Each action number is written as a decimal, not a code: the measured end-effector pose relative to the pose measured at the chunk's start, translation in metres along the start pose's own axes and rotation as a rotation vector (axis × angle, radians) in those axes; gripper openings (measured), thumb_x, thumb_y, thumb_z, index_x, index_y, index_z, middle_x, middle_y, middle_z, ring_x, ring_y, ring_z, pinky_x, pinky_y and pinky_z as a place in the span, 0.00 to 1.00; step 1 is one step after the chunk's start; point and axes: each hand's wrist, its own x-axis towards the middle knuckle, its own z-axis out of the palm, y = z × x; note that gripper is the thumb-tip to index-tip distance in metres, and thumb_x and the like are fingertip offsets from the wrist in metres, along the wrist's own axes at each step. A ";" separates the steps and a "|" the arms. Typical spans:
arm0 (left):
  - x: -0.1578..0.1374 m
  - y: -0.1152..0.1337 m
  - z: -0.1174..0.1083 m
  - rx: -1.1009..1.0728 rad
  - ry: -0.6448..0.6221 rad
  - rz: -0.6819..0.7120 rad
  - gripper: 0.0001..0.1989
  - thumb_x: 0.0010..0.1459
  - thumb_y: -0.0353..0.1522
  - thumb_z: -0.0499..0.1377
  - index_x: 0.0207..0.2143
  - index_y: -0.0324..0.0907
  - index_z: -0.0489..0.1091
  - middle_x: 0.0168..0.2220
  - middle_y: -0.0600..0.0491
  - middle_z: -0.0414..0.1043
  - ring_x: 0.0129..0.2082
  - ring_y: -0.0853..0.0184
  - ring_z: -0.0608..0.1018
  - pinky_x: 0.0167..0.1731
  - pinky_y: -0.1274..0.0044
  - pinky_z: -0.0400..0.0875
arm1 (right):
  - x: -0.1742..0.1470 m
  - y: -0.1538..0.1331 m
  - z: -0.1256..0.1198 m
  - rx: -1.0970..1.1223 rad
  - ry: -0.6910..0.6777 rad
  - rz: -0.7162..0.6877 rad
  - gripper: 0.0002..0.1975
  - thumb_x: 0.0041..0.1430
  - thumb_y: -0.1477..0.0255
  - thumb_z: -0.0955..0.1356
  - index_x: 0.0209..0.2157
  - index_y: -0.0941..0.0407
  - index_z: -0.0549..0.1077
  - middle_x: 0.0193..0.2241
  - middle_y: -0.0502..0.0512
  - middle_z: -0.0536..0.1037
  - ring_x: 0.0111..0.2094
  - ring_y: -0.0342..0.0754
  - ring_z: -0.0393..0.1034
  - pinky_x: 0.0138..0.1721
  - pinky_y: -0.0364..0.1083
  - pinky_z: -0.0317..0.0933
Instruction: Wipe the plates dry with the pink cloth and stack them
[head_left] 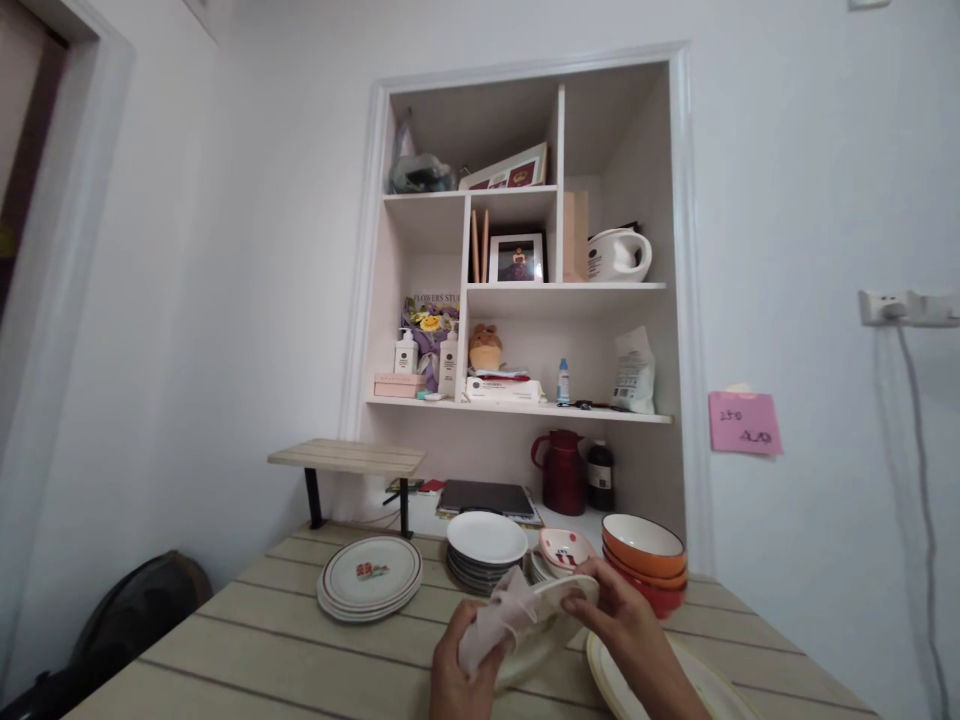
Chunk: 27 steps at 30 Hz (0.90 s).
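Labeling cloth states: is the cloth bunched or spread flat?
Bunched: the cloth shows crumpled folds, gripped in the left hand.

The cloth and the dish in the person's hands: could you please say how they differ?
The cloth looks soft and creased; the dish looks rigid, with a smooth curved rim. The cloth is bunched in the left hand, while the dish is held at its rim by the right hand. Both are pale.

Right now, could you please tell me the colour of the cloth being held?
The cloth looks pale pinkish white, best seen in the head view.
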 end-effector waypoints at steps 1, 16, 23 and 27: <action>0.000 -0.001 0.000 0.004 0.006 -0.008 0.18 0.40 0.45 0.69 0.28 0.41 0.74 0.23 0.55 0.72 0.26 0.65 0.73 0.30 0.79 0.68 | 0.000 0.001 0.001 0.022 -0.001 0.007 0.10 0.48 0.64 0.72 0.31 0.54 0.73 0.27 0.49 0.75 0.30 0.50 0.68 0.32 0.45 0.62; 0.002 -0.011 -0.007 -0.044 0.071 -0.102 0.26 0.37 0.46 0.71 0.36 0.39 0.76 0.29 0.48 0.78 0.34 0.59 0.79 0.35 0.77 0.73 | -0.001 0.000 0.000 0.057 -0.046 0.056 0.12 0.47 0.62 0.73 0.31 0.55 0.76 0.27 0.50 0.75 0.31 0.49 0.66 0.33 0.44 0.59; 0.002 -0.006 -0.008 -0.177 -0.028 -0.132 0.28 0.38 0.47 0.70 0.38 0.38 0.76 0.30 0.47 0.79 0.33 0.59 0.79 0.37 0.75 0.74 | -0.004 -0.012 -0.001 0.132 -0.046 0.109 0.13 0.44 0.61 0.74 0.28 0.55 0.75 0.25 0.48 0.73 0.29 0.48 0.66 0.31 0.43 0.59; 0.005 -0.011 -0.008 -0.308 -0.109 -0.162 0.30 0.37 0.47 0.71 0.42 0.39 0.77 0.36 0.43 0.80 0.39 0.55 0.80 0.44 0.70 0.73 | -0.008 -0.012 0.001 0.326 -0.110 0.227 0.17 0.38 0.61 0.76 0.31 0.55 0.77 0.27 0.51 0.77 0.32 0.52 0.71 0.35 0.47 0.63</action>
